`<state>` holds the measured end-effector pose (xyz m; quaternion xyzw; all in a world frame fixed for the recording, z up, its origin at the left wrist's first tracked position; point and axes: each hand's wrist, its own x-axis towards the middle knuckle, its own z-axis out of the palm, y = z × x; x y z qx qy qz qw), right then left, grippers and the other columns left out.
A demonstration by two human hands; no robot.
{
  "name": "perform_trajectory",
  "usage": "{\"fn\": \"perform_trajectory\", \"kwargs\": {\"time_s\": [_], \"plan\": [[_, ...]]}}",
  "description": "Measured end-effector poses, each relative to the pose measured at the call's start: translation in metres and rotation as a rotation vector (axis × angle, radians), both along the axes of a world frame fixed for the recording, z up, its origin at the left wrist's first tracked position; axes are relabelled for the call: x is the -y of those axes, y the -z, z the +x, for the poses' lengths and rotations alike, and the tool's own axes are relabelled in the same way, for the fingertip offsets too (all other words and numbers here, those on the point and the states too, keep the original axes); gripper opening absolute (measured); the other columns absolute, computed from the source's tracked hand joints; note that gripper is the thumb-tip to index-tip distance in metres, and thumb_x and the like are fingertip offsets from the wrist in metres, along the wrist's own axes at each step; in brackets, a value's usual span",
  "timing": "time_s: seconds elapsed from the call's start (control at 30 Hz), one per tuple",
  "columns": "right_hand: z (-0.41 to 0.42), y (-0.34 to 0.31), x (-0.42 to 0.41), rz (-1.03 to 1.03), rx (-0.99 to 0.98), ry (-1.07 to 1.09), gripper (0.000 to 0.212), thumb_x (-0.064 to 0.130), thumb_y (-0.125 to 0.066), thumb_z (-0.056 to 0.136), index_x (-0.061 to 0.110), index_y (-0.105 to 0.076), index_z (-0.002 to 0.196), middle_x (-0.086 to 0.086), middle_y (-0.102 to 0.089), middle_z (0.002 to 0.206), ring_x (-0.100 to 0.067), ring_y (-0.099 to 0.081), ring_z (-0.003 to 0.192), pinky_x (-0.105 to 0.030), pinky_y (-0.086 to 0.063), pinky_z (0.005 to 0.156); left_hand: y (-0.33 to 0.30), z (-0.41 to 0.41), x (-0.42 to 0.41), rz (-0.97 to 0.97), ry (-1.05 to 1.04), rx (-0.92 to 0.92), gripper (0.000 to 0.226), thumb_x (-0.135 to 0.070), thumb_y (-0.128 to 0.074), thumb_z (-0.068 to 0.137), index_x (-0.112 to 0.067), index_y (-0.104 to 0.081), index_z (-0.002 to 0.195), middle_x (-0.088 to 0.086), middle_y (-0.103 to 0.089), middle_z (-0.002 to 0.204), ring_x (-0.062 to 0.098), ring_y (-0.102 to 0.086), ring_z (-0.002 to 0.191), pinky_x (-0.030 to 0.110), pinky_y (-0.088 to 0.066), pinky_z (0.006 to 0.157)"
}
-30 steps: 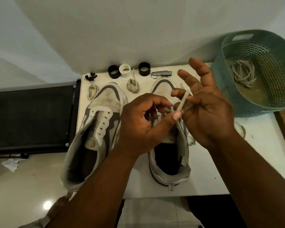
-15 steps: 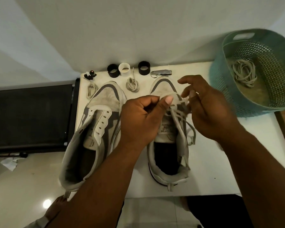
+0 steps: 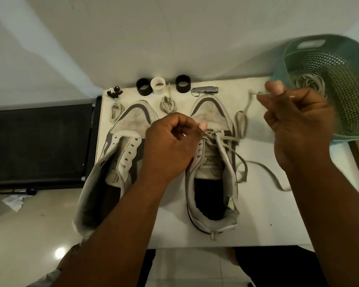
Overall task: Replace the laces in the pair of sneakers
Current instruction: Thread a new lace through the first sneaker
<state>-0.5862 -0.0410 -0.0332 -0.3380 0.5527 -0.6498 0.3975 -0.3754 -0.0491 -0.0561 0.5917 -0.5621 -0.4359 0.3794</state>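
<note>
1. The left sneaker (image 3: 120, 154) lies on the white table (image 3: 267, 216) with no lace in its holes.
2. The left hand (image 3: 170, 146) is curled up over the right sneaker (image 3: 211, 162), pinching the lace (image 3: 241, 123) by the front holes.
3. The right hand (image 3: 296, 123) is up near the green basket (image 3: 340, 65), and it pinches the lace's far end between thumb and finger.

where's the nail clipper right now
In the head view, the nail clipper lies at the table's far edge, just beyond the right sneaker's toe and right of a black ring.
</note>
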Motion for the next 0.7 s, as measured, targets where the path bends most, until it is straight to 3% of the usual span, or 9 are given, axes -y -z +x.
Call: {"fn": "perform_trajectory", "kwargs": {"time_s": [0.03, 0.1, 0.17, 0.23, 0.37, 0.43, 0.5, 0.6, 0.7], "plan": [[-0.001, -0.004, 0.0, -0.028, 0.065, -0.005, 0.016, 0.028, -0.077, 0.089, 0.03, -0.065, 0.078, -0.003, -0.076, 0.096, -0.029, -0.073, 0.102, -0.04, -0.058, 0.082, -0.001, 0.004, -0.002, -0.002, 0.062, 0.085, 0.029, -0.053, -0.079, 0.08, -0.027, -0.072, 0.092, -0.01, -0.07, 0.081, 0.009, -0.064, 0.072, 0.027, -0.054, 0.064], [0.003, -0.009, 0.0, -0.057, -0.01, -0.033, 0.018, 0.028, -0.076, 0.089, 0.025, -0.06, 0.082, -0.001, -0.076, 0.085, -0.025, -0.076, 0.088, -0.034, -0.058, 0.071, -0.003, 0.009, -0.008, 0.033, 0.217, 0.29, 0.047, -0.065, -0.079, 0.069, -0.035, -0.065, 0.103, -0.015, -0.064, 0.097, 0.003, -0.06, 0.085, 0.025, -0.055, 0.071], [0.014, -0.009, -0.002, -0.047, -0.188, -0.099, 0.018, 0.025, -0.076, 0.087, 0.018, -0.061, 0.085, 0.002, -0.075, 0.075, -0.018, -0.074, 0.07, -0.025, -0.055, 0.059, -0.005, 0.011, -0.014, 0.039, 0.298, 0.449, 0.057, -0.063, -0.084, 0.065, -0.038, -0.059, 0.11, -0.019, -0.059, 0.105, -0.001, -0.058, 0.09, 0.022, -0.052, 0.074], [0.027, -0.004, -0.004, -0.009, -0.341, -0.211, 0.015, 0.026, -0.08, 0.083, 0.019, -0.067, 0.083, 0.003, -0.075, 0.074, -0.017, -0.07, 0.062, -0.024, -0.056, 0.055, -0.006, 0.012, -0.017, 0.001, 0.251, 0.496, 0.053, -0.052, -0.087, 0.067, -0.037, -0.062, 0.111, -0.019, -0.062, 0.104, -0.001, -0.061, 0.085, 0.023, -0.053, 0.074], [0.043, 0.011, -0.008, -0.012, -0.672, -0.522, 0.01, 0.024, -0.077, 0.086, 0.029, -0.075, 0.095, 0.02, -0.071, 0.081, 0.0, -0.068, 0.079, -0.008, -0.051, 0.072, -0.003, 0.013, -0.023, -0.121, 0.113, 0.394, 0.032, -0.045, -0.074, 0.076, -0.029, -0.078, 0.103, -0.017, -0.075, 0.086, 0.001, -0.069, 0.073, 0.031, -0.062, 0.07], [0.045, 0.017, -0.008, 0.007, -0.875, -0.638, 0.02, 0.02, -0.073, 0.092, 0.032, -0.077, 0.108, 0.015, -0.072, 0.091, -0.001, -0.066, 0.086, -0.009, -0.049, 0.077, 0.0, 0.013, -0.026, -0.149, 0.089, 0.305, 0.03, -0.046, -0.069, 0.082, -0.028, -0.081, 0.103, -0.016, -0.076, 0.082, 0.003, -0.072, 0.074, 0.034, -0.062, 0.069], [0.044, 0.019, -0.007, 0.047, -0.954, -0.658, 0.021, 0.018, -0.073, 0.092, 0.029, -0.078, 0.109, 0.012, -0.074, 0.095, -0.004, -0.066, 0.086, -0.013, -0.05, 0.08, 0.003, 0.013, -0.028, -0.159, 0.072, 0.245, 0.026, -0.043, -0.069, 0.086, -0.027, -0.082, 0.103, -0.016, -0.077, 0.082, 0.002, -0.073, 0.074, 0.033, -0.062, 0.068], [0.044, 0.017, -0.008, 0.064, -0.942, -0.56, 0.01, 0.021, -0.077, 0.089, 0.025, -0.08, 0.097, 0.014, -0.073, 0.086, -0.004, -0.063, 0.086, -0.01, -0.045, 0.075, 0.007, 0.012, -0.029, -0.177, 0.03, 0.203, 0.014, -0.031, -0.071, 0.09, -0.027, -0.082, 0.098, -0.013, -0.077, 0.078, 0.006, -0.073, 0.072, 0.035, -0.06, 0.064], [0.045, 0.018, -0.008, 0.061, -1.013, -0.534, 0.002, 0.026, -0.075, 0.089, 0.027, -0.077, 0.09, 0.01, -0.072, 0.083, -0.005, -0.06, 0.075, -0.011, -0.042, 0.071, 0.008, 0.01, -0.029, -0.179, -0.025, 0.157, 0.014, -0.02, -0.073, 0.091, -0.032, -0.081, 0.093, -0.009, -0.075, 0.071, 0.014, -0.071, 0.065, 0.038, -0.057, 0.059]]}}
